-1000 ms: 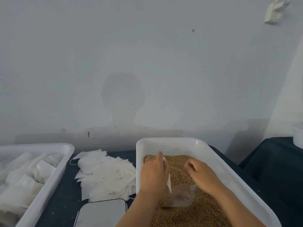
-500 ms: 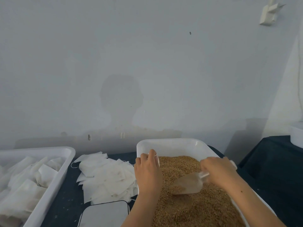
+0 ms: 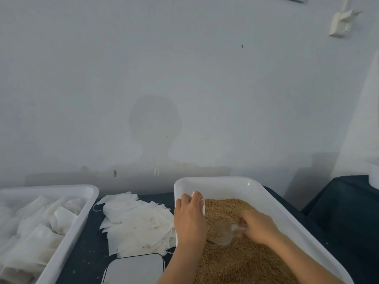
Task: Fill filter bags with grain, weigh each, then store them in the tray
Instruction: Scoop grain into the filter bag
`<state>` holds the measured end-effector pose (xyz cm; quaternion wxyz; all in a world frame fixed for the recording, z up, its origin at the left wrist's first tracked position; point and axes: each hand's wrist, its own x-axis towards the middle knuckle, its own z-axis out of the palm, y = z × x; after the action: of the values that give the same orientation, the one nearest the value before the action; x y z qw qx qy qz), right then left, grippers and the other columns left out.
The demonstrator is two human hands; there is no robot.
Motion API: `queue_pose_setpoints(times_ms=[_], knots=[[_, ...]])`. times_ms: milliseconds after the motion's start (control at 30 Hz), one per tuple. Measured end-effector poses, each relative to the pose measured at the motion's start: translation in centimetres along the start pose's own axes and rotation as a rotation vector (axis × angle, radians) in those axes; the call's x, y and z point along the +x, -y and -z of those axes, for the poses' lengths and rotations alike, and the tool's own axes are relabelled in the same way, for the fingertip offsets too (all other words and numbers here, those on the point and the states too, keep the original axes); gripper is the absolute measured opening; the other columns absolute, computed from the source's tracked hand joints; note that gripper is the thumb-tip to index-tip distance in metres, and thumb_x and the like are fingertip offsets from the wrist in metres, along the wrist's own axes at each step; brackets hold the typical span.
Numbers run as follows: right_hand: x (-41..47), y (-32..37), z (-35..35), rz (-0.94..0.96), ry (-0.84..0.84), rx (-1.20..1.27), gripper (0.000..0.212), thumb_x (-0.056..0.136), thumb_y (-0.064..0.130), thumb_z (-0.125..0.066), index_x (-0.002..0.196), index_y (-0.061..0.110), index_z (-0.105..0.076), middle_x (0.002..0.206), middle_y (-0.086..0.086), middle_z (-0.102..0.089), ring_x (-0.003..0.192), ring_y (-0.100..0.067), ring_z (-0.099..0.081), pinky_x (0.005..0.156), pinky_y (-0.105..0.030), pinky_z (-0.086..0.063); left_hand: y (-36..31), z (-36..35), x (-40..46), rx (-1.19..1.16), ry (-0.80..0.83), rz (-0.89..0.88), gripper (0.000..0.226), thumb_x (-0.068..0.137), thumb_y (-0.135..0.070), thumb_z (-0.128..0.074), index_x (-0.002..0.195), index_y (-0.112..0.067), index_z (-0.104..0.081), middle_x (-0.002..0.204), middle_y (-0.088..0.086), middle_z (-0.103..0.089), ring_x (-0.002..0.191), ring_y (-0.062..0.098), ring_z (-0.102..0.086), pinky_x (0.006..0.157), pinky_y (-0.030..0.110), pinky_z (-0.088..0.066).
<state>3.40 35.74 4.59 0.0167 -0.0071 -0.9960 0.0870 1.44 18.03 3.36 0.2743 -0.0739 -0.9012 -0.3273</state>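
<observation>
A white tub (image 3: 225,182) at the centre right holds brown grain (image 3: 242,261). My left hand (image 3: 189,218) holds a white filter bag (image 3: 202,201) upright over the tub's left side; most of the bag is hidden behind the fingers. My right hand (image 3: 256,225) grips the handle of a clear plastic scoop (image 3: 221,232), whose bowl carries grain and points toward the bag. A pile of empty filter bags (image 3: 135,222) lies on the dark table left of the tub. Further left, a white tray (image 3: 82,214) holds several filled bags (image 3: 37,226).
A white scale platform (image 3: 135,269) sits at the bottom edge, between the tray and the tub. The dark table (image 3: 348,212) extends to the right, where a white container's corner (image 3: 374,177) shows. A pale wall stands close behind.
My right hand has brought the scoop left, from the right side of the tub toward the bag. My left hand has stayed near the tub's left wall with the bag.
</observation>
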Motion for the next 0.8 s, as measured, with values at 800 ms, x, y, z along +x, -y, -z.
queue_pose_setpoints(times_ms=[800], knots=[[-4.3, -3.0, 11.2, -0.049, -0.038, -0.096, 0.019, 0.077, 0.031, -0.073, 0.087, 0.033, -0.057, 0.095, 0.021, -0.056, 0.096, -0.002, -0.051, 0.077, -0.026, -0.044, 0.0, -1.3, 0.2, 0.001, 0.463, -0.309, 0.020, 0.087, -0.018, -0.063, 0.105, -0.010, -0.065, 0.119, 0.002, -0.055, 0.116, 0.016, -0.042, 0.090, 0.026, -0.039]])
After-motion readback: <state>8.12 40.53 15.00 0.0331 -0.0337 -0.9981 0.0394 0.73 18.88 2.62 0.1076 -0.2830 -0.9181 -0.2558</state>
